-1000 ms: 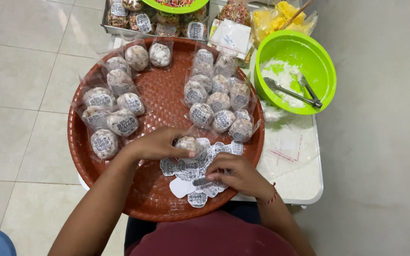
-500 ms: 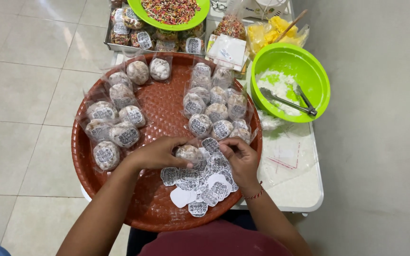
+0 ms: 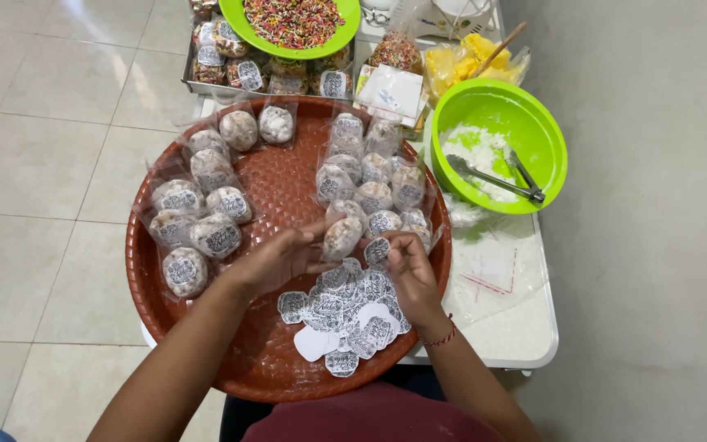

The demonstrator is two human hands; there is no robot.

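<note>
Gripping a wrapped round sweet (image 3: 342, 237) between thumb and fingers, the left hand (image 3: 281, 260) is closed around the lower end of the packet. The right hand (image 3: 403, 268) is narrowly pinched on a small printed sticker (image 3: 377, 250), held just beside the sweet and not yet pressed onto it. Both hands work above the middle of the round brown woven tray (image 3: 288, 360), which rests on the white bench (image 3: 517, 336).

Compared with half a second earlier, the sweet sits higher over the tray, nearer the right-hand cluster of wrapped sweets (image 3: 374, 176), and the right hand now presents a sticker at its side rather than reaching past it.

The sweet's long axis runs roughly from the person outward, tilted slightly to the right, with its top end pointing toward the far rim of the tray.

A loose pile of stickers (image 3: 341, 307) lies on the tray directly below the hands. Labelled sweets (image 3: 198, 221) lie in a group on the left part of the tray. A green bowl (image 3: 546, 135) holding white powder and metal tongs (image 3: 493, 176) stands on the bench to the right.
</note>
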